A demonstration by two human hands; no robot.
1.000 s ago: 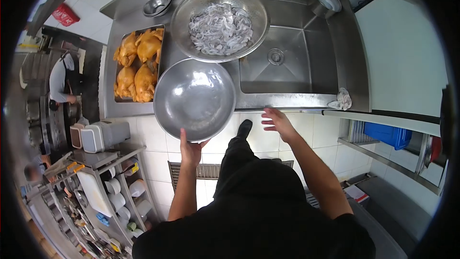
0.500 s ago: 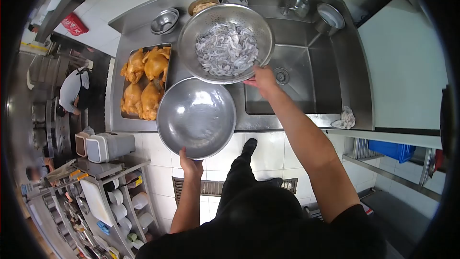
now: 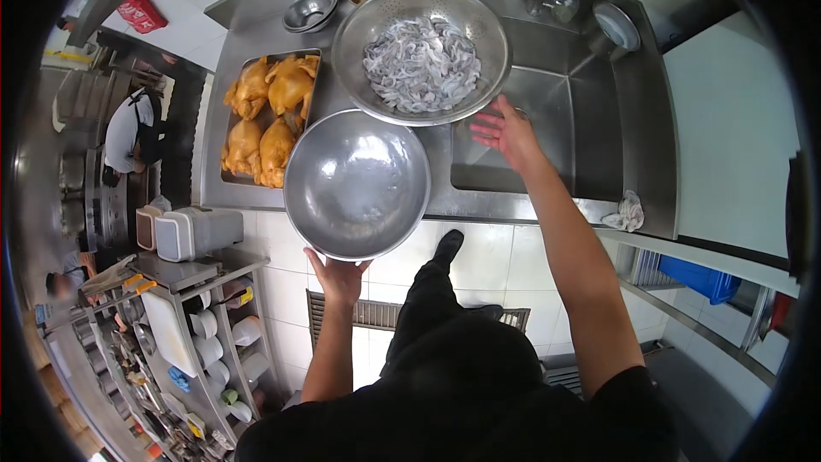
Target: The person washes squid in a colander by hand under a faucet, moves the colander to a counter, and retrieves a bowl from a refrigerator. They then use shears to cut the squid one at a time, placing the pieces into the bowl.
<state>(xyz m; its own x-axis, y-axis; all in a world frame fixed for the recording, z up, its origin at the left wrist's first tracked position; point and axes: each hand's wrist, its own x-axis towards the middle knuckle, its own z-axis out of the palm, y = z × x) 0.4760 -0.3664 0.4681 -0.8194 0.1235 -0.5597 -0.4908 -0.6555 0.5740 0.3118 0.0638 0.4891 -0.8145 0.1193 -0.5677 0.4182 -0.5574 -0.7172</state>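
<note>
While left grip (image 3: 339, 281) holds bowl (image 3: 357, 192) by near edge | right grip (image 3: 510, 135) spread near colander (image 3: 492, 47)

The left hand (image 3: 339, 281) touches the steel bowl (image 3: 357, 184) at its near edge; the right hand (image 3: 513, 139), outspread, is near the colander (image 3: 495, 43) of pale strips (image 3: 423, 64)

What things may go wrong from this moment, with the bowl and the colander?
The bowl juts past the counter's front edge, so it might drop if the left hand at its rim slips. The colander extends over the sink, so a knock could perhaps tip it and spill the pale strips.
</note>
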